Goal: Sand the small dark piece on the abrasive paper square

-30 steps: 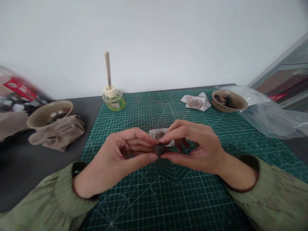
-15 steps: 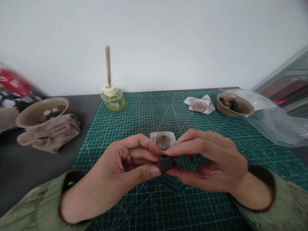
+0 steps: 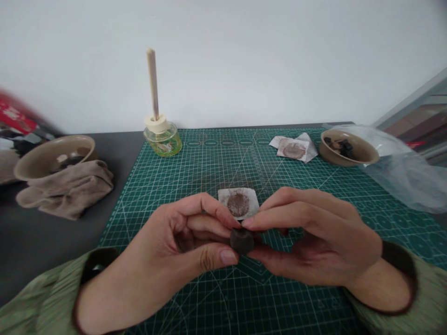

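Observation:
Between my two hands, above the green cutting mat (image 3: 195,179), is a small dark brown, rounded lump (image 3: 242,240) that looks like clay. My left hand (image 3: 195,232) grips it from the left, with the thumb in front and the fingers behind. From the right, my right hand (image 3: 307,235) pinches it, its index fingertip at the top and its thumb low on the side. Just beyond the fingertips a white square of paper (image 3: 254,197) lies on the mat, marked with a round brown smudge. The lump's far side is hidden.
At the back left stands a glass diffuser bottle (image 3: 163,139) with sticks. Further left, a brown cloth (image 3: 70,188) lies against a tan bowl (image 3: 26,163). At the back right are stained papers (image 3: 295,149), another bowl (image 3: 366,158) holding dark pieces, and a clear plastic bag (image 3: 408,177).
The view has shifted slightly. Both hands keep hold of the lump, which now shows a small dent at its top. My right hand appears a little further right.

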`<state>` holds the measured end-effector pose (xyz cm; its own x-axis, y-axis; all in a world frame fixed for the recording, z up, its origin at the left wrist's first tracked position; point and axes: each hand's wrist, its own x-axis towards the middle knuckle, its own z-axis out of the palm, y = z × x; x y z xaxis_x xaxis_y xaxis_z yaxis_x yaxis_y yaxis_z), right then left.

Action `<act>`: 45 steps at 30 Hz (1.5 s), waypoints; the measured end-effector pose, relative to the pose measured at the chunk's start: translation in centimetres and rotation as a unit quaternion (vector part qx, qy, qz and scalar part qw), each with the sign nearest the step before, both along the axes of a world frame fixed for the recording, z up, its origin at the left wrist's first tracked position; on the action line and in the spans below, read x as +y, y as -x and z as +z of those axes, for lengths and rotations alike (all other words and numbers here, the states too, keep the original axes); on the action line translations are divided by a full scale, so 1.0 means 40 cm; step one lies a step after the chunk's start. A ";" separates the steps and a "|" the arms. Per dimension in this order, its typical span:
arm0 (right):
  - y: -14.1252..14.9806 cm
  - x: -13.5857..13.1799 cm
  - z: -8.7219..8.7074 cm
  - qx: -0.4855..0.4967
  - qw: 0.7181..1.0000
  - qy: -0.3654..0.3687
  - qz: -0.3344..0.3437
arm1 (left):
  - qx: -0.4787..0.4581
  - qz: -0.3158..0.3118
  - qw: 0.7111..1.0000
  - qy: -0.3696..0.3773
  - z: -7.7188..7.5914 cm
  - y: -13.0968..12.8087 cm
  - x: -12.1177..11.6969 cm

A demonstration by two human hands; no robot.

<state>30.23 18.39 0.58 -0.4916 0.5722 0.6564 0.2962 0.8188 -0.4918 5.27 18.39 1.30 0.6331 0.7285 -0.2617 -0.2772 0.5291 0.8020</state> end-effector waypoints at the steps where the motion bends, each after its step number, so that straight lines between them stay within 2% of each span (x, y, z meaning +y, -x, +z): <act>1: 0.000 0.000 0.000 -0.002 1.000 0.003 -0.001 | -0.003 -0.001 1.000 -0.002 -0.001 0.000 0.001; 7: 0.004 -0.001 -0.004 0.000 1.000 0.002 -0.005 | -0.017 -0.014 1.000 0.006 -0.006 0.001 0.002; 18: 0.006 -0.004 -0.010 0.016 1.000 0.009 -0.012 | 0.005 0.010 1.000 -0.005 0.001 -0.006 0.000; 30: 0.005 -0.002 -0.011 0.015 1.000 0.002 -0.009 | -0.005 0.007 1.000 -0.010 0.000 -0.003 0.001; 34: 0.006 0.007 -0.025 0.021 1.000 -0.012 -0.013 | 0.008 0.018 0.998 -0.053 -0.006 0.000 0.008; 40: 0.012 0.039 -0.056 0.065 0.997 -0.039 0.002 | 0.073 0.055 0.980 -0.178 -0.019 0.004 0.026; 45: 0.012 0.055 -0.071 0.066 0.997 -0.038 0.003 | 0.098 0.066 0.972 -0.204 -0.034 0.006 0.035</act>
<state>29.76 20.57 -2.26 -0.4003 0.5160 0.7573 0.2284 0.8565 -0.4629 5.04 19.79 -0.04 0.4936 0.8688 -0.0397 -0.1418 0.1254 0.9819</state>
